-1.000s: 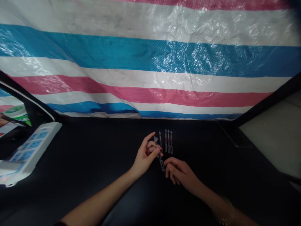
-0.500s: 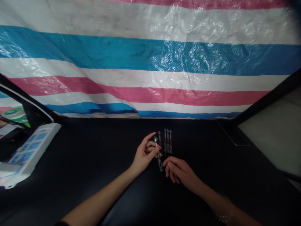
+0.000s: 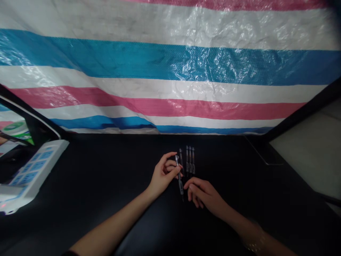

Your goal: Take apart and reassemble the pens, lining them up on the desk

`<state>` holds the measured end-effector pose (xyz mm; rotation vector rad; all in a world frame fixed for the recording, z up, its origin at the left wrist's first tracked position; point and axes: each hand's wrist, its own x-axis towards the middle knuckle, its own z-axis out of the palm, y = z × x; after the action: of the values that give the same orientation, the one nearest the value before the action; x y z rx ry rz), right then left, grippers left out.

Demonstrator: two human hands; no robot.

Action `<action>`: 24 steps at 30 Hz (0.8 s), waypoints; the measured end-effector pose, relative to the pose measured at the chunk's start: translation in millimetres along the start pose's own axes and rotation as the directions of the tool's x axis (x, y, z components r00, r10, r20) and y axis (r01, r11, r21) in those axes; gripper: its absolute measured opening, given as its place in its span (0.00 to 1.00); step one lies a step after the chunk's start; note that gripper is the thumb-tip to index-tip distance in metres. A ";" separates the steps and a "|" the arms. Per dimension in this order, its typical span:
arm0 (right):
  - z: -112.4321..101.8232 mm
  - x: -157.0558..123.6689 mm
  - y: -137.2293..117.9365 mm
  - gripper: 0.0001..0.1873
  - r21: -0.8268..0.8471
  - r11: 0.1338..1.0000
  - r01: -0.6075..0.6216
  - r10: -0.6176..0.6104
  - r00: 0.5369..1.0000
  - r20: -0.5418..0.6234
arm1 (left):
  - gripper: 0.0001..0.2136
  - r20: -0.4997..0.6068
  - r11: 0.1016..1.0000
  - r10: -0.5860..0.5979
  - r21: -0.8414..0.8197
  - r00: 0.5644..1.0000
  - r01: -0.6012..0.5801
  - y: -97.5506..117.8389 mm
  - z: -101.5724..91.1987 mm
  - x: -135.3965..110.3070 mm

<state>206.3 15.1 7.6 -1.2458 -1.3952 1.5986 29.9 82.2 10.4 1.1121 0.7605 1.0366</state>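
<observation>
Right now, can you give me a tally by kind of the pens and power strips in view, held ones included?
Pens: 5 (one pen in the left hand, a lone pen behind it, a row of three)
Power strips: 1 (white power strip, cut by the picture's left edge)
Total: 6

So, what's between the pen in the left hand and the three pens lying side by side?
In the head view, a single pen lies between the held pen and the three pens, partly hidden by the left hand.
</observation>
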 end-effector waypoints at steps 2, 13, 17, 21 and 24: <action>0.0 -0.1 0.5 0.17 -0.003 1.000 -0.002 0.002 1.000 -0.001 | 0.23 -0.009 1.000 -0.009 0.004 1.000 0.009 -0.1 -0.3 0.5; -0.2 -0.2 -0.2 0.15 -0.003 1.000 -0.010 0.010 1.000 0.001 | 0.23 -0.025 1.000 -0.005 0.008 1.000 0.005 3.2 -1.7 3.9; 0.3 -0.2 -1.4 0.15 -0.011 1.000 -0.005 0.005 1.000 0.001 | 0.24 -0.052 1.000 0.018 0.002 0.998 -0.018 2.7 -4.2 7.2; 1.1 -0.1 -1.7 0.15 -0.029 1.000 -0.007 0.007 1.000 -0.014 | 0.23 -0.049 0.999 0.046 0.019 0.998 -0.045 1.6 -7.9 10.7; 1.2 -0.5 -1.3 0.16 -0.032 0.999 0.001 -0.002 1.000 -0.021 | 0.24 -0.069 0.994 0.082 0.075 0.994 -0.077 -1.8 -11.5 13.8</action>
<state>205.2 14.5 9.0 -1.2763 -1.4130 1.5630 25.1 98.9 5.5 1.1801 0.8214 1.1288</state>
